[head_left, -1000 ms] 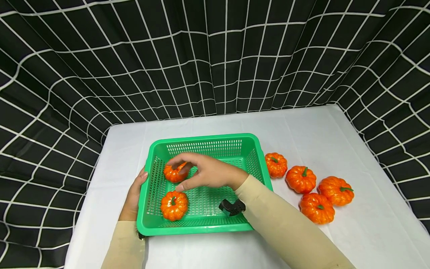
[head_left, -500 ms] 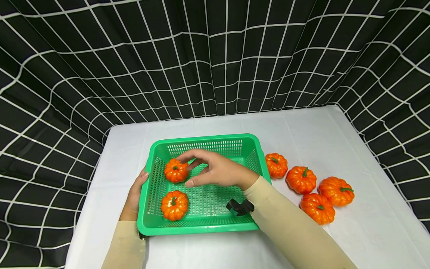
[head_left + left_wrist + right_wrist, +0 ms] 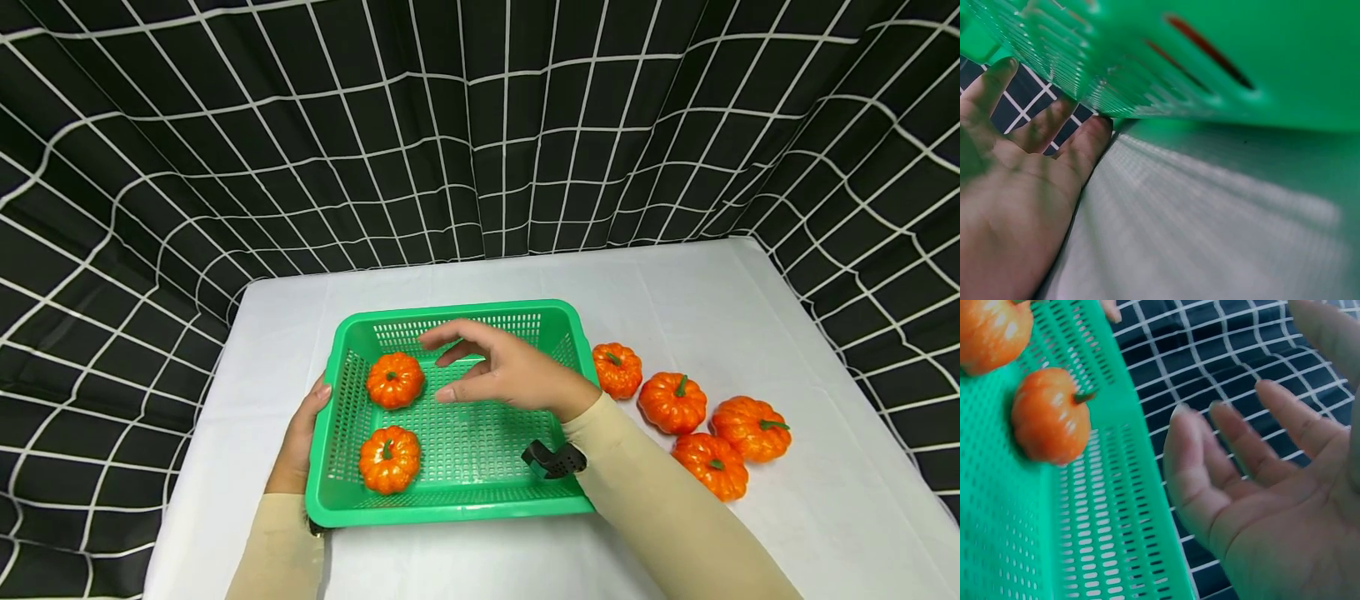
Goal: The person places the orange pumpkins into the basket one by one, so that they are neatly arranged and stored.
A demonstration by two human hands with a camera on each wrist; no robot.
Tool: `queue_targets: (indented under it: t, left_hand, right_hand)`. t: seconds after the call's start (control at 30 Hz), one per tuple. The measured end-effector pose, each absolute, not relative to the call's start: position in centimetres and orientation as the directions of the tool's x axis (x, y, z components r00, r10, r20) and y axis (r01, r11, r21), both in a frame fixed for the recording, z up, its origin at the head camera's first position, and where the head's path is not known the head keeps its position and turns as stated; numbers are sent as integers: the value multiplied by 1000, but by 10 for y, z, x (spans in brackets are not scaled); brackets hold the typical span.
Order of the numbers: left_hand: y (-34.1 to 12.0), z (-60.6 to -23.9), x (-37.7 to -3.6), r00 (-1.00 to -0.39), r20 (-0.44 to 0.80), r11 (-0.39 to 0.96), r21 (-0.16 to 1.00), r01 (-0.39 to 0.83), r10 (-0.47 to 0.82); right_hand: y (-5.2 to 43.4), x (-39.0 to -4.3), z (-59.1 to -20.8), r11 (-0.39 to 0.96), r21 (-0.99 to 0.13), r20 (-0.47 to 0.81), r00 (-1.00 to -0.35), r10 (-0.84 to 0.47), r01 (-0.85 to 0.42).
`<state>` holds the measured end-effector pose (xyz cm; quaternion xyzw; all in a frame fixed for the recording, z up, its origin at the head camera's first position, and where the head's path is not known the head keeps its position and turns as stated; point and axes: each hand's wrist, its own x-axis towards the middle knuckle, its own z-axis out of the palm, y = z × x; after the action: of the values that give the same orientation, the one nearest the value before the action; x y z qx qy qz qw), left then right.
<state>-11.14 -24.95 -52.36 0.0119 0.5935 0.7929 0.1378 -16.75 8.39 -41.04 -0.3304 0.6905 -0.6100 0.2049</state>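
Note:
A green perforated basket point(image 3: 450, 507) sits on the white table. Two small orange pumpkins lie inside it: one at the far left point(image 3: 395, 379) point(image 3: 1050, 422) and one nearer the front point(image 3: 388, 458) point(image 3: 988, 331). My right hand point(image 3: 498, 371) point(image 3: 1254, 481) hovers open above the basket's middle, fingers spread and empty, just right of the far pumpkin. My left hand point(image 3: 300, 433) point(image 3: 1016, 181) rests flat against the basket's left outer wall point(image 3: 1147, 56), thumb at the rim.
Several more orange pumpkins lie on the white table point(image 3: 750, 308) right of the basket, the nearest point(image 3: 617, 368) beside its right wall. A black curtain with a white grid point(image 3: 480, 125) closes in the back and sides.
My right hand has let go of the far pumpkin, which now lies in the basket. The hand has lifted and drawn back to the right. The left hand has not moved.

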Motion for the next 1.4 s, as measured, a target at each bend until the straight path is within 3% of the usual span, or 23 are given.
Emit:
queue_targets:
  t: [0.87,1.4]
  left_hand:
    - [-251,-523,-109,-957,-159,-256,941,-221,243]
    - [-250,-524,-112,-965,-109,-226,960,-164,238]
  right_hand:
    - [128,-177,-418,49,-982,119,-806,-579,-181]
    - [153,-181,-417,36,-984,133,-846,-517,-177]
